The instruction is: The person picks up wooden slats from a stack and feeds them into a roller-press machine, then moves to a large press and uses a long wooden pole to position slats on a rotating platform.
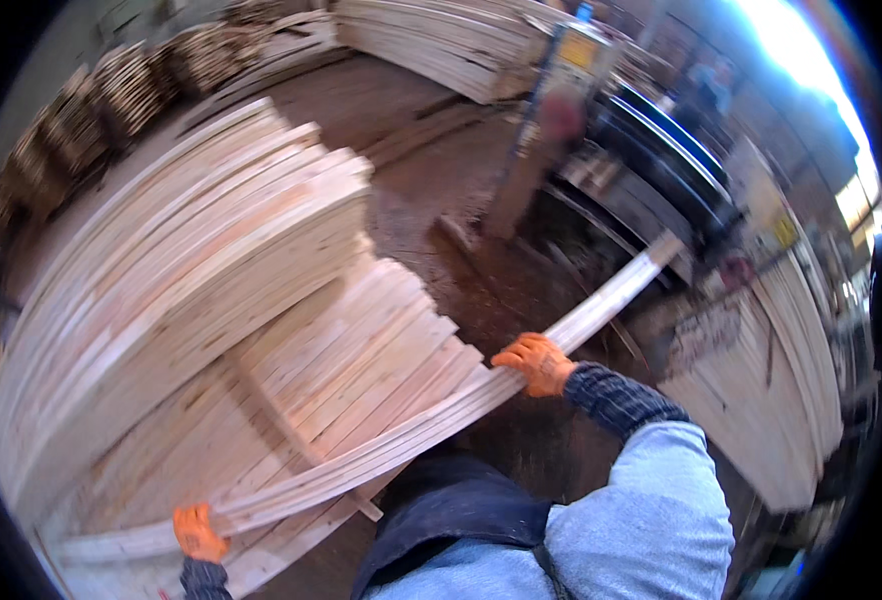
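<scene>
Across head view, 8 to 2 o'clock: long board (411, 438) | left hand (201, 532), 7–8 o'clock — gloved fingers curled closed on it | right hand (535, 364), 4 o'clock — fingers wrapped over it | plank stack (161, 270), 9 o'clock

We stand in a woodworking workshop, as the stacked planks (191, 225), bundled slats (127, 88) and dark machinery (666, 150) show.

You see wood bundles (126, 88) at upper left, a board pile (426, 38) at top, bright light (793, 38) at upper right.
</scene>
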The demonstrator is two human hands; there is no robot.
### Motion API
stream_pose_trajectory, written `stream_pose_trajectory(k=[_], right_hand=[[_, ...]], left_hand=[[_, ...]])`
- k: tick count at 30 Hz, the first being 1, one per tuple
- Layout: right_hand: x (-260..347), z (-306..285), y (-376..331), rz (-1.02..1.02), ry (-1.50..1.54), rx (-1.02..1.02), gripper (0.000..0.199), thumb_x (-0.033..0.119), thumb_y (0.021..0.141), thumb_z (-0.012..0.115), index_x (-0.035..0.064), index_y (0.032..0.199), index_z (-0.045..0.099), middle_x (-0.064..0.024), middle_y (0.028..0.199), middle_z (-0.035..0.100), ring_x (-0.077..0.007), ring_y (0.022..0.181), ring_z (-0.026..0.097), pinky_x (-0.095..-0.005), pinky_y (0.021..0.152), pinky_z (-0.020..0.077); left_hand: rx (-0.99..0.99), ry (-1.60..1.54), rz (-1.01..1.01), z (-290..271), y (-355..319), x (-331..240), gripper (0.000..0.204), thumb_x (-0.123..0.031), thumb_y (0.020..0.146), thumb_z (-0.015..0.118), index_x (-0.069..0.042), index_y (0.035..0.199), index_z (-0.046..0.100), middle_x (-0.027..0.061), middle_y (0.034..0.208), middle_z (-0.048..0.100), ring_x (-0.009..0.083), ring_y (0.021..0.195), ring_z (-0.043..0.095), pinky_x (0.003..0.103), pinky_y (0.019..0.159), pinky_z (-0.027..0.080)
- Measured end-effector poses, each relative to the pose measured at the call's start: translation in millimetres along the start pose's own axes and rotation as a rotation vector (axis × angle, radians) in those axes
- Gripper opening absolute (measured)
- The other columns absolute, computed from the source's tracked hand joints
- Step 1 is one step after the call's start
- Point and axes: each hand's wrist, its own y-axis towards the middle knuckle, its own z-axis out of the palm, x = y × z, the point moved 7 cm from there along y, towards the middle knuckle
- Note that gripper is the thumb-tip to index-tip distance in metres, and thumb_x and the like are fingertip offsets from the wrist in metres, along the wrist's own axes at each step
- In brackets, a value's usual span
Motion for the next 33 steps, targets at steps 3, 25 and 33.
stream_pose_trajectory(k=[3, 25, 33], right_hand=[[-47.3, 6.4, -13.8, 0.067, 0.005, -0.032, 0.083, 0.008, 0.065, 0.084, 0.0195, 0.143, 0.056, -0.0091, 0.143, 0.061, -0.0307, 0.141, 0.050, -0.0457, 0.129, 0.0269], [-16.2, 8.7, 21.5, -0.315, 0.066, -0.152, 0.097, 0.012, 0.065, 0.083, 0.0232, 0.155, 0.047, -0.0081, 0.143, 0.063, -0.0277, 0.131, 0.059, -0.0466, 0.122, 0.0329], [-134.4, 1.7, -4.2, -0.099, 0.022, -0.140, 0.087, 0.002, 0.071, 0.079, 0.0267, 0.151, 0.052, -0.0058, 0.150, 0.058, -0.0250, 0.147, 0.046, -0.0458, 0.131, 0.0213]], left_hand=[[0.007, -0.036, 0.043, 6.5, 1.9, -33.3, 0.073, -0.027, 0.046, 0.092, -0.004, 0.110, 0.065, 0.0186, 0.099, 0.066, 0.0371, 0.098, 0.063, 0.055, 0.109, 0.040], [-0.024, -0.486, 0.242, -43.6, 175.5, -473.2, 0.079, -0.038, 0.061, 0.085, 0.001, 0.126, 0.064, 0.0228, 0.106, 0.069, 0.0390, 0.097, 0.062, 0.052, 0.095, 0.046], [-0.307, -0.306, 0.288, -40.8, 101.3, -390.6, 0.092, -0.057, 0.064, 0.085, 0.001, 0.131, 0.061, 0.0210, 0.101, 0.068, 0.0439, 0.090, 0.062, 0.053, 0.083, 0.049]])
